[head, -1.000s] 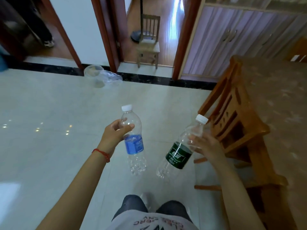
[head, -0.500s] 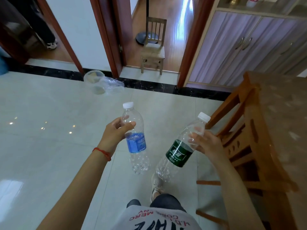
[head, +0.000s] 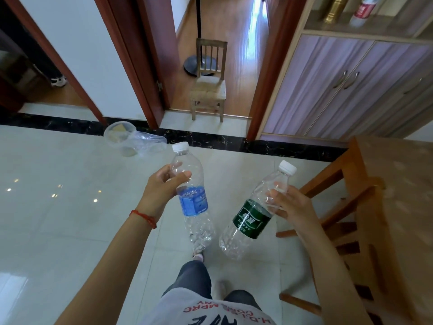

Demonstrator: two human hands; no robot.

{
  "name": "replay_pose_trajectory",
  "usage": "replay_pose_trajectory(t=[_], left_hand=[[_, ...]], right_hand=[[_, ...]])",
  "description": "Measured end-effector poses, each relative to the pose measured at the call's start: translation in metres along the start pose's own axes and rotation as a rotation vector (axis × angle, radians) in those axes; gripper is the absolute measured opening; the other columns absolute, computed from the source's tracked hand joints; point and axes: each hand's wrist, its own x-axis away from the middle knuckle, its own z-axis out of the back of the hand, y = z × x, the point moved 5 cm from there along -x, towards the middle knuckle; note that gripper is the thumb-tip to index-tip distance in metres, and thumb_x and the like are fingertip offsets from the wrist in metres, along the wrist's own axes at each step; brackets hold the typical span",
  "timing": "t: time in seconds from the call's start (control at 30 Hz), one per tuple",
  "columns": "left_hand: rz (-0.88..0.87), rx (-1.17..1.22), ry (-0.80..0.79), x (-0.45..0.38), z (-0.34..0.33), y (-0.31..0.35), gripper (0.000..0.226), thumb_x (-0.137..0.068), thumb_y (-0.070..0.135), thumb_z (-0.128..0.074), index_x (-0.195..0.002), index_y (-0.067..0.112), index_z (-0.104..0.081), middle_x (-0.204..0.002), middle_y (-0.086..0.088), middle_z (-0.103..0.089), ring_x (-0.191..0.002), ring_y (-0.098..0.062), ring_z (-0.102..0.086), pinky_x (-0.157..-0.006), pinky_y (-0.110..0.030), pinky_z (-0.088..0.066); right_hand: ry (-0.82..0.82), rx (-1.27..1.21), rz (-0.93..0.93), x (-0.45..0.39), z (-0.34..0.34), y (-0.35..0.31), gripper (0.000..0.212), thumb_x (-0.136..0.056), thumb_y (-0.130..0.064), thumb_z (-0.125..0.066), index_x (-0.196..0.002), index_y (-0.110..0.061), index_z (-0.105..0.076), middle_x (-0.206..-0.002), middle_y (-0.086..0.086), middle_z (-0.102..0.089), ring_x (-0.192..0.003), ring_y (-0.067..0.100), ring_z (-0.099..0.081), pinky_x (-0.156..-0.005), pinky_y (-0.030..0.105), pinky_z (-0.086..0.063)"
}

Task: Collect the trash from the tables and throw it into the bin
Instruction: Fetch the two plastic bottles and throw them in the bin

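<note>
My left hand [head: 161, 191] grips the upper part of an empty clear bottle with a blue label [head: 193, 202] and a white cap, held nearly upright over the tiled floor. My right hand [head: 290, 205] holds a second empty clear bottle with a dark green label [head: 251, 219], tilted with its white cap up and to the right. Both bottles hang in front of me at waist height. A clear round plastic bin with a loose plastic liner [head: 120, 139] stands on the floor by the doorway, ahead and left of the bottles.
A wooden chair [head: 346, 207] stands close on my right beside a patterned table [head: 403, 184]. A small wooden chair [head: 209, 90] stands in the doorway ahead. Lilac cupboards [head: 339, 80] line the right wall. Someone's shoe [head: 58, 81] shows in the left doorway.
I have walked forward: the bin, the doorway and the small chair are nearer, and the wooden chair has slid to my right. Both hands keep the same hold on the bottles.
</note>
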Motion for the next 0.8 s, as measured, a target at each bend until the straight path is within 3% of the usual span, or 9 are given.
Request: replay_pose_trajectory(t=[0.2,0.3,0.4,0.43,0.57,0.63,0.7,0.73,0.8], left_hand=[[0.003,-0.03,-0.043,-0.104,-0.007,0.037,0.018,-0.085,0.019,-0.06,-0.102,0.022,-0.056,-0.11,-0.016,-0.059,-0.101,-0.029,-0.059,-0.092,-0.042,-0.05],[-0.003,-0.059,-0.068,-0.152,-0.012,0.059,0.011,-0.086,0.02,-0.059,-0.089,0.03,-0.058,-0.104,-0.012,-0.061,-0.1,-0.027,-0.059,-0.092,-0.042,-0.05],[-0.009,-0.053,-0.098,-0.195,-0.018,0.078,0.012,-0.084,0.016,-0.061,-0.09,0.027,-0.061,-0.096,-0.009,-0.063,-0.091,-0.022,-0.06,-0.092,-0.044,-0.05],[-0.008,-0.045,-0.11,-0.209,-0.021,0.084,0.012,-0.082,0.016,-0.064,-0.09,0.025,-0.062,-0.093,-0.007,-0.064,-0.089,-0.02,-0.06,-0.092,-0.045,-0.051],[0.021,-0.024,-0.169,-0.259,-0.04,0.105,0.036,-0.054,0.038,-0.071,-0.088,0.027,-0.065,-0.094,-0.006,-0.065,-0.092,-0.021,-0.061,-0.087,-0.041,-0.052],[0.024,-0.022,-0.186,-0.287,-0.053,0.113,0.035,-0.055,0.036,-0.072,-0.088,0.028,-0.064,-0.096,-0.008,-0.065,-0.096,-0.023,-0.061,-0.087,-0.039,-0.052],[0.014,-0.02,-0.19,-0.316,-0.069,0.12,0.028,-0.064,0.031,-0.068,-0.091,0.027,-0.063,-0.097,-0.006,-0.066,-0.097,-0.022,-0.062,-0.085,-0.036,-0.053],[0.005,-0.021,-0.193,-0.331,-0.078,0.124,0.028,-0.065,0.03,-0.066,-0.093,0.025,-0.063,-0.096,-0.005,-0.067,-0.096,-0.021,-0.062,-0.082,-0.033,-0.054],[0.001,-0.022,-0.186,-0.358,-0.097,0.134,0.038,-0.065,0.031,-0.066,-0.101,0.019,-0.063,-0.093,-0.003,-0.067,-0.09,-0.018,-0.064,-0.077,-0.027,-0.053]], right_hand=[[0.017,-0.007,-0.038,-0.096,-0.02,-0.026,0.023,-0.082,-0.007,-0.063,-0.104,-0.014,-0.06,-0.099,0.002,-0.066,-0.096,0.021,-0.064,-0.068,0.022,-0.057],[0.007,-0.01,-0.016,-0.141,-0.033,-0.05,0.027,-0.084,-0.012,-0.061,-0.111,-0.011,-0.054,-0.099,-0.001,-0.062,-0.096,0.02,-0.062,-0.076,0.028,-0.055],[0.063,-0.127,-0.029,-0.179,-0.04,-0.071,0.039,-0.061,-0.035,-0.077,-0.092,-0.019,-0.06,-0.086,0.002,-0.066,-0.081,0.019,-0.065,-0.072,0.029,-0.054],[0.082,-0.146,-0.041,-0.192,-0.041,-0.074,0.037,-0.057,-0.033,-0.077,-0.087,-0.021,-0.059,-0.087,0.006,-0.065,-0.078,0.02,-0.064,-0.07,0.029,-0.053],[0.144,-0.106,-0.044,-0.241,-0.034,-0.087,0.016,-0.079,-0.01,-0.066,-0.084,-0.023,-0.059,-0.09,0.009,-0.063,-0.076,0.018,-0.064,-0.064,0.025,-0.055],[0.094,-0.075,-0.019,-0.266,-0.03,-0.099,0.016,-0.077,-0.021,-0.071,-0.087,-0.025,-0.059,-0.091,0.006,-0.065,-0.08,0.016,-0.065,-0.071,0.027,-0.056],[0.055,-0.094,-0.018,-0.293,-0.023,-0.112,0.044,-0.054,-0.043,-0.082,-0.085,-0.023,-0.059,-0.09,0.004,-0.067,-0.079,0.017,-0.065,-0.071,0.028,-0.056],[0.074,-0.13,-0.025,-0.308,-0.018,-0.119,0.046,-0.05,-0.041,-0.083,-0.083,-0.02,-0.059,-0.089,0.006,-0.067,-0.076,0.019,-0.065,-0.071,0.029,-0.055],[0.113,-0.143,-0.017,-0.341,-0.007,-0.134,0.017,-0.071,-0.017,-0.072,-0.083,-0.016,-0.059,-0.091,0.013,-0.063,-0.075,0.022,-0.062,-0.073,0.032,-0.053]])
